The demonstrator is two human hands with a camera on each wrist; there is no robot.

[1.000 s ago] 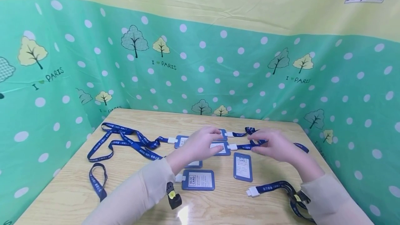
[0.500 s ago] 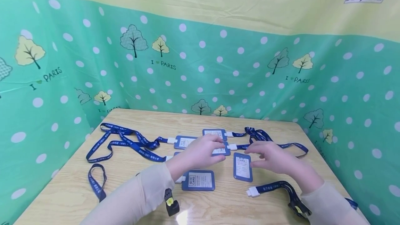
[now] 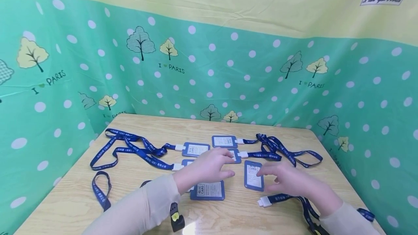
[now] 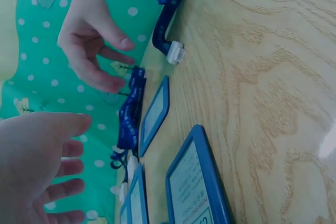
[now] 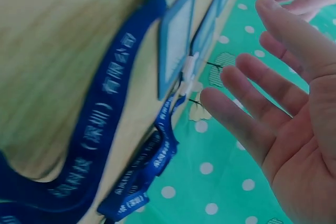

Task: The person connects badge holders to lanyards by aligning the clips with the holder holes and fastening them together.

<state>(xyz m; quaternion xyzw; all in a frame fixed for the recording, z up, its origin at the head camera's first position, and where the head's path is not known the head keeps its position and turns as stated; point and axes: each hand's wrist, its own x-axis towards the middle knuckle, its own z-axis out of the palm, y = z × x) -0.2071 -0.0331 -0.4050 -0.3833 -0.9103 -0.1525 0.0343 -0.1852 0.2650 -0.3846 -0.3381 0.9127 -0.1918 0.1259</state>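
Observation:
My right hand point(image 3: 289, 180) hovers with spread fingers over the right side of a blue ID card holder point(image 3: 249, 184) that has no strap on it. Just nearer lies a navy lanyard point(image 3: 284, 197) with a white clip point(image 3: 265, 201), apart from that holder. My left hand point(image 3: 209, 166) is held above the other card holders and grips nothing; its fingers look loose in the left wrist view. Beneath it lie a near card holder point(image 3: 209, 192) and a partly hidden one point(image 3: 188, 162). The right wrist view shows the right palm point(image 5: 299, 166) bare.
Lanyards point(image 3: 130, 149) sprawl across the left of the wooden table point(image 3: 228, 220), and more lanyards point(image 3: 272, 148) lie at the back right. A back card holder point(image 3: 224, 141) and a left card holder point(image 3: 196, 149) are clipped to straps. A polka-dot curtain point(image 3: 209, 82) surrounds the table.
My right hand has come back from the far right lanyards toward the near side, to the loose card holder and the clip. My left hand has shifted slightly nearer.

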